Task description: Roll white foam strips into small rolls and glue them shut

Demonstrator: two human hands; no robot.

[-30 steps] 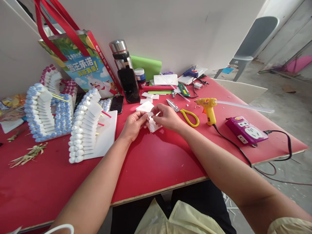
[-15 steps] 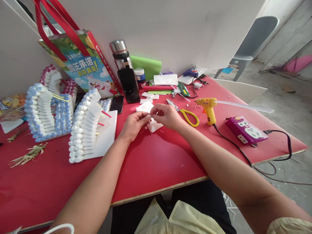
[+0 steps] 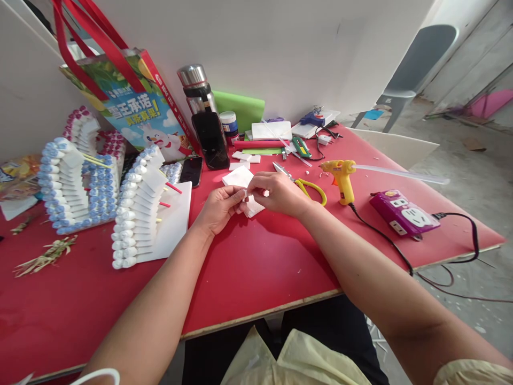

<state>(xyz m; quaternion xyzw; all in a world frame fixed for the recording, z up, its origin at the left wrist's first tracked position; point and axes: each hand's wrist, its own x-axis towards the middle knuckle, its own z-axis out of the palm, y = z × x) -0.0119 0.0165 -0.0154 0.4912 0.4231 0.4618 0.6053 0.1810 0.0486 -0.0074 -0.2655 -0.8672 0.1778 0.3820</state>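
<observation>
My left hand (image 3: 224, 207) and my right hand (image 3: 278, 193) meet over the middle of the red table (image 3: 256, 262). The fingers of both are pinched together around a small white piece (image 3: 247, 197), mostly hidden between the fingertips. Just under and behind the hands lie white sheets (image 3: 238, 177). Scissors with yellow handles (image 3: 311, 191) rest right beside my right hand. To the left of my left hand stands a fan-shaped white model (image 3: 138, 214) on a white board.
A yellow glue gun (image 3: 341, 179) and a purple power socket (image 3: 404, 213) with cables are at the right. A bottle (image 3: 196, 96), phone (image 3: 191, 171), printed bag (image 3: 140, 107) and blue-white model (image 3: 66, 184) stand at the back left. A grey chair (image 3: 417, 69) is beyond the table.
My right hand has turned slightly, its back now more over the scissors' handle. The left hand keeps its pinch almost unmoved. The view has shifted very slightly.
</observation>
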